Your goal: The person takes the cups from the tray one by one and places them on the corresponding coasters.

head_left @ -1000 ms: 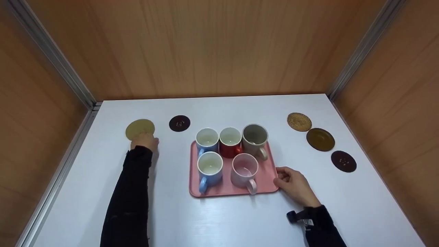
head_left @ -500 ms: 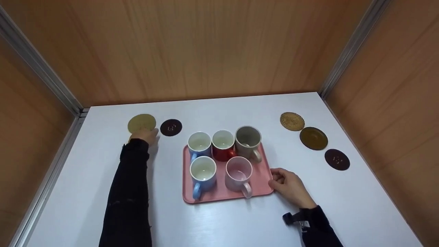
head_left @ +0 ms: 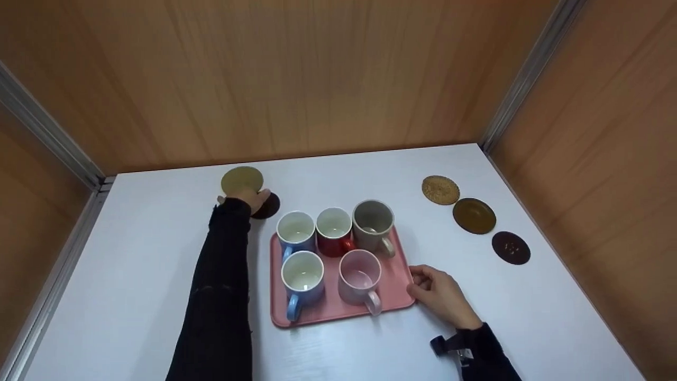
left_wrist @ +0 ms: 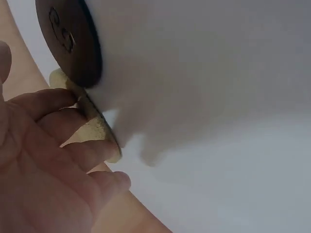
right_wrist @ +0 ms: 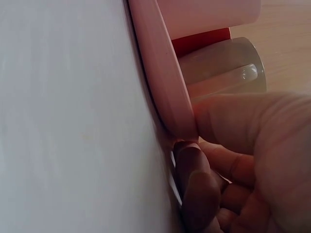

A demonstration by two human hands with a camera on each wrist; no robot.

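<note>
A pink tray (head_left: 394, 286) carries two blue mugs, one at front left (head_left: 302, 278) and one at back left (head_left: 296, 233), plus a red mug (head_left: 334, 233), a grey mug (head_left: 373, 225) and a pink mug (head_left: 359, 278). My right hand (head_left: 441, 296) pinches the tray's right rim, thumb above and fingers curled by its edge. At the back left, my left hand (head_left: 249, 198) touches an olive coaster (head_left: 242, 177) with extended fingers (left_wrist: 87, 153). A dark brown coaster (head_left: 268, 206) lies right beside it, partly hidden by the hand in the head view.
On the right lie a patterned gold coaster (head_left: 440, 190), a brown coaster (head_left: 474, 216) and a second dark coaster (head_left: 511, 248). Wooden panels (head_left: 317, 79) wall in the back and sides of the white table (head_left: 328, 354).
My left hand has moved right and away from me with the olive coaster, up against the dark one. My right hand stays at the tray's rim. The head view has turned slightly.
</note>
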